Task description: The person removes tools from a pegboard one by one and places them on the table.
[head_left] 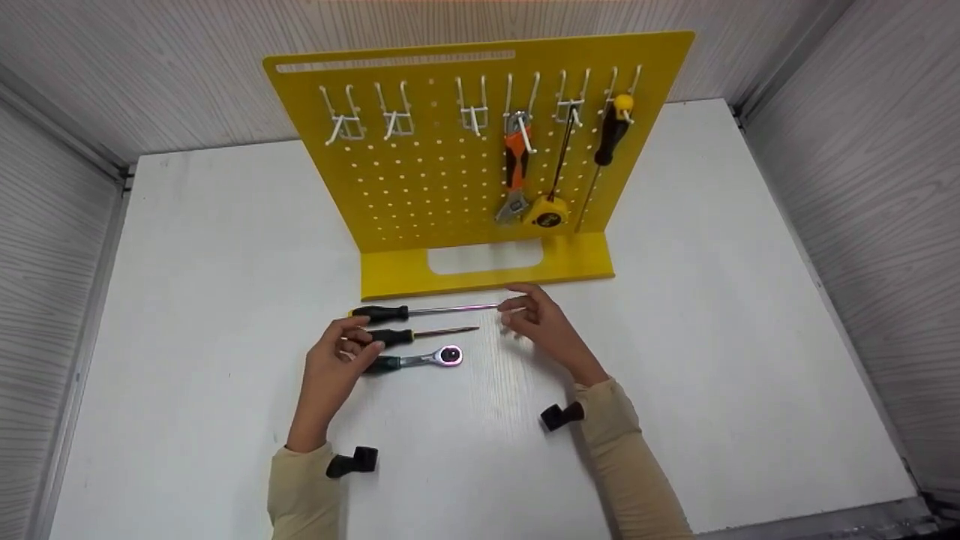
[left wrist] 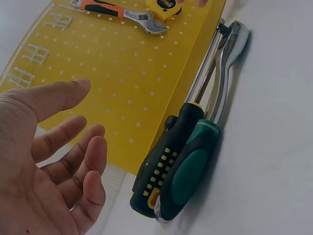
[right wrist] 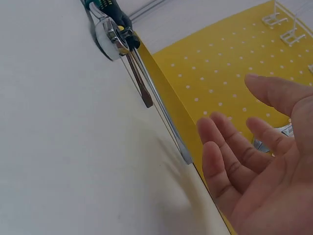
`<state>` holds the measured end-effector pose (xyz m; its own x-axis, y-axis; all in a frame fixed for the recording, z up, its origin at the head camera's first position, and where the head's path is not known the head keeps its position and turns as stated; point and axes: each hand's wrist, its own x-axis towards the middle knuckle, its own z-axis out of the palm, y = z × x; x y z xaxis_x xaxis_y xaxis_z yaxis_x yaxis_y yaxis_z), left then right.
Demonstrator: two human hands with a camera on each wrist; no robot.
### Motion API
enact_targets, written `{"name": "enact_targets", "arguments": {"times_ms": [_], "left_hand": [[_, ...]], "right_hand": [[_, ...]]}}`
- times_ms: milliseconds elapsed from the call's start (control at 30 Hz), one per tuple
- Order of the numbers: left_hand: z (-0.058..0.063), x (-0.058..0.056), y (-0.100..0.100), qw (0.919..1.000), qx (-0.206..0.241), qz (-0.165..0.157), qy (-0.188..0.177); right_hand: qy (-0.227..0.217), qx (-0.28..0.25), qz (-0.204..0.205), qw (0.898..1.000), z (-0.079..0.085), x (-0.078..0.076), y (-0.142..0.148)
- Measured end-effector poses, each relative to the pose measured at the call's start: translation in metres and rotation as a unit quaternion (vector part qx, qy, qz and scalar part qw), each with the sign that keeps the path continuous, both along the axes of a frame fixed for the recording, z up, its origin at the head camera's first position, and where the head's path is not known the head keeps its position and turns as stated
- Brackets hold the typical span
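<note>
Two screwdrivers and a ratchet lie side by side in front of the pegboard. The long screwdriver [head_left: 450, 309] is closest to the board, the shorter screwdriver [head_left: 394, 337] sits in the middle, and the ratchet [head_left: 448, 356] with its green and black handle is nearest the person. My left hand [head_left: 336, 360] hovers by the handles, fingers loosely bent; in the left wrist view a gap separates it from them. Near the long screwdriver's tip is my right hand [head_left: 544, 322], its fingers relaxed and nothing in them, as the right wrist view confirms.
A yellow pegboard [head_left: 420, 180] stands behind the tools, with white hooks along its top. From it hang an adjustable wrench [head_left: 516, 169], a tape measure [head_left: 547, 214] and another screwdriver [head_left: 611, 142]. Everything stands on a white table [head_left: 735, 337] between panelled walls.
</note>
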<state>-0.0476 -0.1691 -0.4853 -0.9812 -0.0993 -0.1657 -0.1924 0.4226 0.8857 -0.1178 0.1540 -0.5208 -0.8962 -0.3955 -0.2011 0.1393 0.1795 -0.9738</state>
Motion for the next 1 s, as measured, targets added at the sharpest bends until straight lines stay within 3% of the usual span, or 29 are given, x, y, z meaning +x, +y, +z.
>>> {"name": "enact_targets", "arguments": {"times_ms": [300, 467, 700, 1000], "left_hand": [[0.015, -0.02, 0.011, 0.9996, 0.011, -0.011, 0.022], [0.025, -0.03, 0.02, 0.9989, 0.023, -0.013, 0.039], [0.036, -0.044, 0.043, 0.9969, 0.056, -0.004, 0.056], [0.056, -0.067, 0.08, 0.9869, 0.113, -0.011, 0.114]], "right_hand": [[-0.019, -0.039, -0.047, 0.998, 0.007, -0.008, 0.003], [-0.018, -0.044, -0.051, 0.998, 0.011, -0.013, 0.003], [-0.029, -0.033, -0.043, 0.998, 0.018, -0.019, 0.0], [-0.008, -0.06, -0.066, 0.996, 0.026, -0.027, -0.01]]}}
